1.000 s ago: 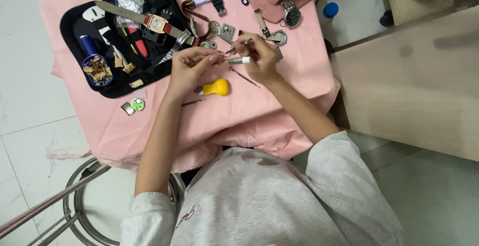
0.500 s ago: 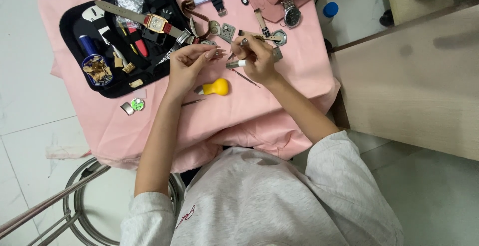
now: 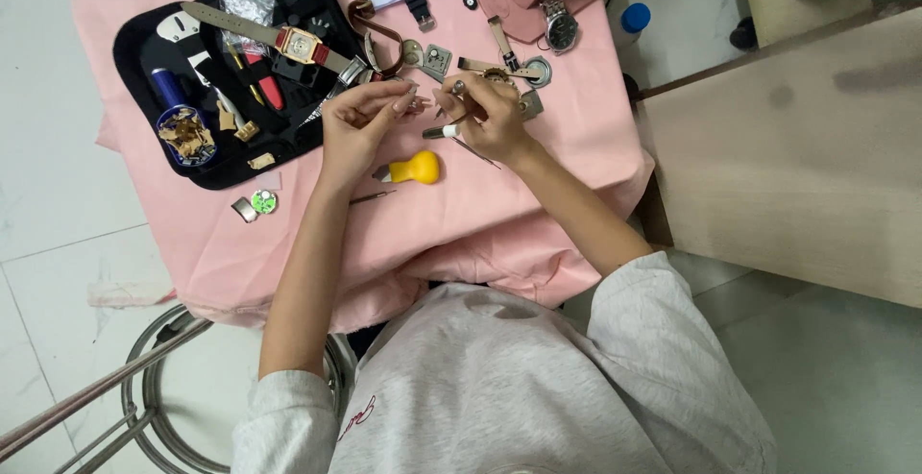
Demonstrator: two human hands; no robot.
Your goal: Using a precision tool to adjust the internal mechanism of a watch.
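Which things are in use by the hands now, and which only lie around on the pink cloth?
In use: left hand pinching a tiny part; right hand holding a thin metal tool.

Lying about: yellow-handled tool, black tool case, gold watch, silver watch, green disc.

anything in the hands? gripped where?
Right hand grips a thin metal tool mid-shaft. Left hand pinches something tiny at its fingertips; too small to identify.

A pink-clothed surface (image 3: 538, 215) carries a black tool mat (image 3: 134, 51); right of it lie a yellow-handled tool (image 3: 415, 168) and watch parts (image 3: 533, 71).
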